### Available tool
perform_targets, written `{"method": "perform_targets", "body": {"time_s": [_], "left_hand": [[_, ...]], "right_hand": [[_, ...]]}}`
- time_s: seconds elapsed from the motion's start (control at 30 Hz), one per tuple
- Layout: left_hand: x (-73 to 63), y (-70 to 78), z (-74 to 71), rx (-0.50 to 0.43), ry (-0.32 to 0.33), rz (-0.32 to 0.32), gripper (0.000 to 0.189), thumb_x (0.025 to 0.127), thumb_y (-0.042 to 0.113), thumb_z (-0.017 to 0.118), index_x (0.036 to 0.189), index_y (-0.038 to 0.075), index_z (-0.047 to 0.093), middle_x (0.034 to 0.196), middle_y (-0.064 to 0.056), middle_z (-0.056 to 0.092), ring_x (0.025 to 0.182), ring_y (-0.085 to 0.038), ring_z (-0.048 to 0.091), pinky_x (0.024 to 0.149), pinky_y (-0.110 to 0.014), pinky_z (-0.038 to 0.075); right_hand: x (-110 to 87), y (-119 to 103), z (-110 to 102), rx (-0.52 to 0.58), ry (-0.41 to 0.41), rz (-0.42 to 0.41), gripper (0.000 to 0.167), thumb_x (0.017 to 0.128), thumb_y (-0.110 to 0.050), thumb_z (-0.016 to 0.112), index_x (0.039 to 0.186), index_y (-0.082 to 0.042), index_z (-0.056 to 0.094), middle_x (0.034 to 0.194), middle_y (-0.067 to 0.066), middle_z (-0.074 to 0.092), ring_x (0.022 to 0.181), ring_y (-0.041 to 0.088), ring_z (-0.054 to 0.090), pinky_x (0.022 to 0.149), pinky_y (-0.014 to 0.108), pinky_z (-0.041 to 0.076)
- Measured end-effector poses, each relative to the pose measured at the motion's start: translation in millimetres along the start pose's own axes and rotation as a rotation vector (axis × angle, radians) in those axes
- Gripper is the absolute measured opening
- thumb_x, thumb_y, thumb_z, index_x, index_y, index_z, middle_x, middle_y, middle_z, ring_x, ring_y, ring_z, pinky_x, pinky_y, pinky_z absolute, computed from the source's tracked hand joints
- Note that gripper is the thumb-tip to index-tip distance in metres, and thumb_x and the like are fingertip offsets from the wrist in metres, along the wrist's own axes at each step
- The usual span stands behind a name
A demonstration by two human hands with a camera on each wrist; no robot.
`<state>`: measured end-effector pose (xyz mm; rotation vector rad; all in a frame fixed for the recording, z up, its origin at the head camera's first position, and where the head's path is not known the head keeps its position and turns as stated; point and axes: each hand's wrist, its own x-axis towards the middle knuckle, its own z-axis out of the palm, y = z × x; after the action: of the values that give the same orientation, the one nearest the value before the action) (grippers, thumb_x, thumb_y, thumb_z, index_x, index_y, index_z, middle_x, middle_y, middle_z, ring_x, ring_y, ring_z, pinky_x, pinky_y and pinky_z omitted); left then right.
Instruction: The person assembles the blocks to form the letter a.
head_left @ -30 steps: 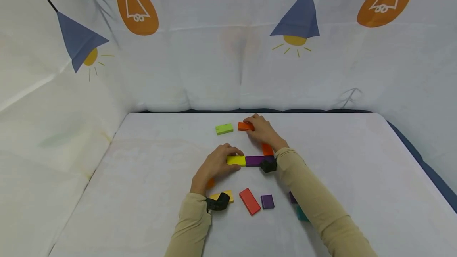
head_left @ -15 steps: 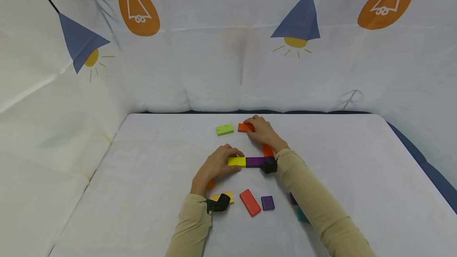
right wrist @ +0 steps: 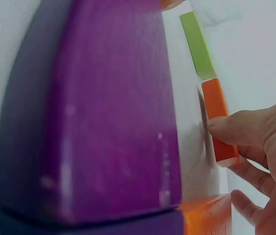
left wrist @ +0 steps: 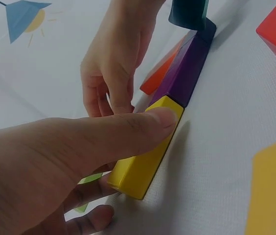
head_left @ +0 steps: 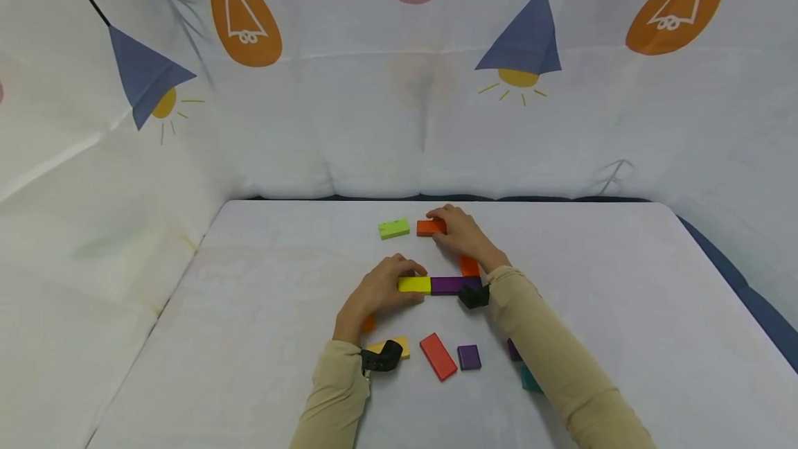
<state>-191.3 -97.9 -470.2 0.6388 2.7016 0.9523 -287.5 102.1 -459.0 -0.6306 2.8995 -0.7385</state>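
My left hand [head_left: 379, 288] pinches a yellow block [head_left: 414, 285] lying on the white table, its thumb along the near side. The block's right end meets a purple block [head_left: 445, 286], which continues the row rightward to a darker piece partly hidden by the right wrist's black camera. Farther back, my right hand [head_left: 463, 233] grips the right part of an orange block [right wrist: 217, 112] between thumb and fingers. A second orange block [head_left: 470, 266] runs back from the row, beneath the right wrist. Left of the gripped orange block, a lime green block [head_left: 394, 229] lies apart from it.
Nearer the front lie a red block [head_left: 438, 357], a small purple block [head_left: 469, 357] and a pale yellow block [head_left: 402, 346]. An orange block [head_left: 369, 323] shows beside the left wrist. Teal [head_left: 530, 380] and dark purple [head_left: 513, 350] blocks are partly covered by the right forearm.
The head view has tilted slightly, so everything sits a little lower in it. Both hands keep their hold on the same blocks, with no clear movement over the table.
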Motion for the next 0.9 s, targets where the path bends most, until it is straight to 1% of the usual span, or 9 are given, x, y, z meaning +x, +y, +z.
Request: {"method": "perform_targets", "body": {"time_s": [0.3,0.53,0.63,0.77,0.83,0.9], "left_hand": [[-1.1,1.1,-0.5,-0.014,0.0,0.01,0.035,0.081,0.031,0.074,0.114,0.021,0.065,0.107,0.001,0.057,0.101,-0.015,0.051,0.089,-0.034,0.045],[-0.4,0.9,-2.0,-0.052,-0.002,-0.008,0.037,0.084,0.046,0.066,0.114,0.023,0.065,0.106,0.001,0.057,0.101,-0.015,0.052,0.088,-0.035,0.045],[0.2,0.3,-2.3,-0.052,0.001,-0.015,0.037,0.085,0.047,0.065,0.114,0.023,0.065,0.106,0.001,0.058,0.101,-0.015,0.052,0.088,-0.034,0.045],[0.9,-0.2,-1.9,-0.058,0.026,-0.036,0.032,0.093,0.044,0.055,0.114,0.022,0.064,0.107,0.003,0.057,0.1,-0.015,0.051,0.087,-0.034,0.044],[1.3,-0.3,-1.9,-0.064,0.052,-0.039,0.031,0.097,0.041,0.049,0.114,0.021,0.064,0.106,0.002,0.056,0.099,-0.015,0.051,0.086,-0.034,0.044],[1.7,-0.4,-2.3,-0.072,0.087,-0.045,0.03,0.098,0.039,0.047,0.114,0.02,0.064,0.106,0.002,0.056,0.098,-0.015,0.05,0.087,-0.033,0.044]], "right_hand": [[-5.8,0,-2,-0.003,-0.018,-0.001,0.043,0.091,-0.019,0.062,0.132,-0.009,0.054,0.129,0.012,0.052,0.116,0.028,0.05,0.104,0.046,0.041],[-10.8,-1,-6,0.009,-0.005,-0.022,0.043,0.09,-0.018,0.064,0.13,-0.009,0.056,0.126,0.012,0.053,0.114,0.027,0.051,0.103,0.045,0.041],[-12.9,0,-6,0.024,0.004,-0.029,0.042,0.09,-0.018,0.063,0.13,-0.009,0.056,0.125,0.011,0.054,0.113,0.027,0.051,0.102,0.045,0.042],[-16.2,3,-7,0.054,0.008,-0.024,0.042,0.09,-0.018,0.063,0.13,-0.01,0.055,0.123,0.011,0.054,0.111,0.025,0.051,0.101,0.044,0.042],[-18.3,5,-7,0.067,0.01,-0.023,0.043,0.089,-0.018,0.064,0.13,-0.011,0.055,0.122,0.01,0.054,0.108,0.025,0.051,0.099,0.044,0.043],[-20.3,6,-7,0.079,0.014,-0.025,0.042,0.089,-0.017,0.064,0.13,-0.011,0.055,0.121,0.01,0.054,0.105,0.025,0.05,0.097,0.043,0.044]]}}
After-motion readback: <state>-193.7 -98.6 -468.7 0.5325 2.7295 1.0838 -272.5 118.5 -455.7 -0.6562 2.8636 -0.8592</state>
